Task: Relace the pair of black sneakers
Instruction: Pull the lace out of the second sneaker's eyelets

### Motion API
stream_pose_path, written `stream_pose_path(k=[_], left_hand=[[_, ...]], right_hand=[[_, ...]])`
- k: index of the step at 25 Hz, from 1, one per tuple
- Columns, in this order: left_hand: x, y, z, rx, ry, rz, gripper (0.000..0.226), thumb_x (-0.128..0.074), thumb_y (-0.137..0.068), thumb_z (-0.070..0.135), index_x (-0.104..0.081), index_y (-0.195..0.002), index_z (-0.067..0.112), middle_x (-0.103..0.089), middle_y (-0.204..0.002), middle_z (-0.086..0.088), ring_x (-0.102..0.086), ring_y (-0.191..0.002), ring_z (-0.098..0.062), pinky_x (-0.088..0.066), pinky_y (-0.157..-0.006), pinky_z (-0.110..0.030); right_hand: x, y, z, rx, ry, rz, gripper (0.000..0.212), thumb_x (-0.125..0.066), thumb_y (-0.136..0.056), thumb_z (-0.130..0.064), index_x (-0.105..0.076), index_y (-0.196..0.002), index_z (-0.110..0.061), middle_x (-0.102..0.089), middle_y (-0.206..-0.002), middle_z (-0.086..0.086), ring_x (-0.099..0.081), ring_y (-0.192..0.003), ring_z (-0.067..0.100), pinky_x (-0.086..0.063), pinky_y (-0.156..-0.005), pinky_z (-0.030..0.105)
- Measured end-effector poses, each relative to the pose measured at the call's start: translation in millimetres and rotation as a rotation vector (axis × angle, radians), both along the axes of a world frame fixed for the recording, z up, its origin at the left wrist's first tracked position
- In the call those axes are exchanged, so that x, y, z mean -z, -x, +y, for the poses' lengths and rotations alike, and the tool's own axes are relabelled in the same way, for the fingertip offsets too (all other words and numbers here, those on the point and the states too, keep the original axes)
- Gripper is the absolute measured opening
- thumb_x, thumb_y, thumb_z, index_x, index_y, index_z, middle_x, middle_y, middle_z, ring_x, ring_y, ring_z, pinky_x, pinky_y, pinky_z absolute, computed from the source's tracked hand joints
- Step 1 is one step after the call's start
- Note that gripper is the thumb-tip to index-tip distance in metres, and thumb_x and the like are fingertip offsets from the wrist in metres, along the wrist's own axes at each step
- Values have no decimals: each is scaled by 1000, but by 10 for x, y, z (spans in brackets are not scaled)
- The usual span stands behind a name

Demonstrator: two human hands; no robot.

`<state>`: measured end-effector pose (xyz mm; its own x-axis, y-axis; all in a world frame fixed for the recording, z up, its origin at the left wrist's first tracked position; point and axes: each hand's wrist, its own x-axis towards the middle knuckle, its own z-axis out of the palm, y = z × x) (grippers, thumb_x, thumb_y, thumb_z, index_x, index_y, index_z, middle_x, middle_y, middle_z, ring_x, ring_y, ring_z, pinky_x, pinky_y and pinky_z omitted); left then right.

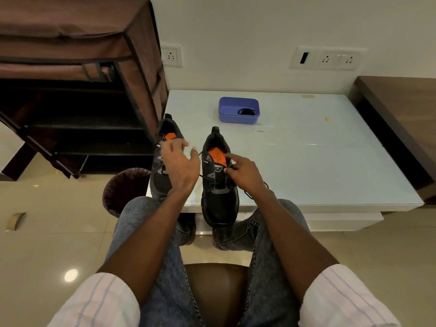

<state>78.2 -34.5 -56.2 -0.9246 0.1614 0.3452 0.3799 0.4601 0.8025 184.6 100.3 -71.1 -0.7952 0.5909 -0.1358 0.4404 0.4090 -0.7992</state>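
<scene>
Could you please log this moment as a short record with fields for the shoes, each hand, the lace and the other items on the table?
surface: pale glass-topped table
right sneaker: on the table's near edge, toe towards the person, partly laced
left sneaker: beside it, partly behind the left hand
right hand: pinches the black lace at the upper eyelets
left hand: fingers relaxed, holding nothing visible
blue tub: farther back, a black coiled item inside

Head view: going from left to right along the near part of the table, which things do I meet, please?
Wastebasket → left sneaker → left hand → right sneaker → right hand, which pinches the lace → bare table.
</scene>
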Motion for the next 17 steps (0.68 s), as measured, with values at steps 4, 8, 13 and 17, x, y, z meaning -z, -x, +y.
stream_pose_path(k=[4, 8, 13, 17], left_hand=[[226, -56, 103, 591, 229, -118, 12, -73, -88, 22, -74, -98, 16, -46, -112, 0, -51, -106, -14, -48, -97, -32], [353, -23, 122, 637, 428, -147, 24, -69, -88, 9, -75, -112, 11, -36, -128, -6, -45, -121, -23, -42, -108, -34], [249, -123, 198, 617, 574, -329, 25, -55, -96, 16, -77, -106, 20, -20, -146, -8, -19, -137, -30, -20, -120, -39], [276, -139, 152, 675, 523, -350, 11, -74, -87, 35, -73, -83, 25, -25, -145, -9, -27, -133, -30, -27, -116, -43]], right_hand=[[-65, -26, 9, 84, 115, -51, 80, -58, -90, -18, -13, -156, -22, -66, -74, 5, -64, -73, 17, -56, -83, 39], [-96, -23, 38, 128, 185, -54, 75, -53, -90, -16, -18, -155, -26, -69, -91, 11, -67, -87, 21, -57, -88, 46], [-103, -10, 23, 75, 195, -27, 61, -53, -85, -10, -50, -137, -41, -71, -83, 8, -69, -81, 31, -59, -79, 52], [-59, 0, 45, 43, 163, -41, 46, -57, -82, -11, -62, -117, -40, -71, -75, 9, -69, -80, 35, -59, -74, 53]])
